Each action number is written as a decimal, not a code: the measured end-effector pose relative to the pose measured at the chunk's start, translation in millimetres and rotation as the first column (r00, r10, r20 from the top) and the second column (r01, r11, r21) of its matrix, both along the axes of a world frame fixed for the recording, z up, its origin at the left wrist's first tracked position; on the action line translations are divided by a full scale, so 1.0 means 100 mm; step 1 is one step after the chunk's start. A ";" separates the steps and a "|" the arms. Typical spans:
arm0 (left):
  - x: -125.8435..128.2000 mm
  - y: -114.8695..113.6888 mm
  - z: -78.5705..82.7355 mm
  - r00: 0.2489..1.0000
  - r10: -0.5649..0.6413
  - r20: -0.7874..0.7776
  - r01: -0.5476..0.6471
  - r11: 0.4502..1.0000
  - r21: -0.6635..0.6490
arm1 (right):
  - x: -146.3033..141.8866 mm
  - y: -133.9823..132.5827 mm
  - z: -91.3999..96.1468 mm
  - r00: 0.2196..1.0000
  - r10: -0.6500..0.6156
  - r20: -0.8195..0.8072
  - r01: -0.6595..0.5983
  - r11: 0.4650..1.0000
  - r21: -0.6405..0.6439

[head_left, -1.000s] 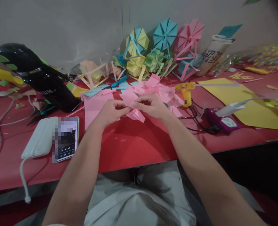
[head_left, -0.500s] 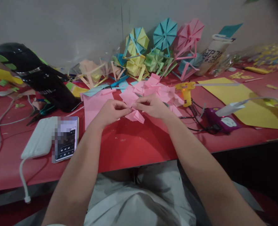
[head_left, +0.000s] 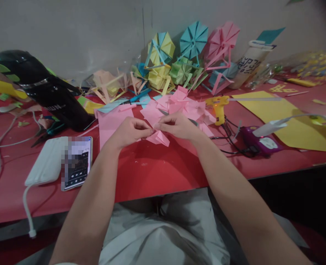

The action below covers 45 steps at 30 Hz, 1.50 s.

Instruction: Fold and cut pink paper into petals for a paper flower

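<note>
My left hand (head_left: 128, 131) and my right hand (head_left: 176, 126) meet over the red table (head_left: 152, 173), fingers pinched together on a small folded pink paper piece (head_left: 159, 138). The piece hangs just above the table between both hands. Behind them lies a heap of folded pink paper pieces (head_left: 185, 105), and a flat pink sheet (head_left: 109, 123) sits left of my left hand.
A phone (head_left: 76, 162) and a white power bank (head_left: 45, 162) lie at the left front. A black appliance (head_left: 45, 90) stands at the left. Yellow glue gun (head_left: 219, 106), purple device (head_left: 258, 143), yellow sheet (head_left: 292, 121) are right. Paper pinwheels (head_left: 193, 44) lean on the wall.
The hands stay in place; the fingers shift slightly on the pink piece, which sits a little lower and further left than before.
</note>
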State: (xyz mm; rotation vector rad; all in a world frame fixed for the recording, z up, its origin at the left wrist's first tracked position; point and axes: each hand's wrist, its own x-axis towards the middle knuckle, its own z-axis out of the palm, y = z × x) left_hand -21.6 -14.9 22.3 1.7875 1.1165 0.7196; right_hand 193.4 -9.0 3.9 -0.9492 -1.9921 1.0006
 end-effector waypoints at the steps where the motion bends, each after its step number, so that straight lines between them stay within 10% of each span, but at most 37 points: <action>1: 0.00 0.00 0.00 1.000 -0.006 -0.002 0.006 1.000 0.002 | 0.00 0.00 0.01 1.000 0.007 -0.006 -0.007 1.000 -0.008; 11: -0.02 0.01 -0.02 0.997 -0.045 0.055 0.050 0.994 -0.094 | 0.00 0.03 0.00 1.000 -0.021 -0.007 0.022 0.997 0.074; 25: 0.08 0.04 -0.11 0.962 0.015 0.272 -0.066 0.981 0.180 | -0.01 0.10 -0.05 0.964 -0.245 -0.102 0.256 0.961 0.103; 36: 0.08 0.09 -0.13 0.907 0.324 0.269 -0.379 0.906 0.189 | -0.08 0.10 -0.08 0.918 -0.299 -0.260 0.337 0.934 0.116; 45: 0.12 0.07 -0.12 0.898 0.350 0.267 -0.401 0.901 0.166 | -0.09 0.11 -0.13 0.959 -0.228 -0.168 0.259 0.946 0.193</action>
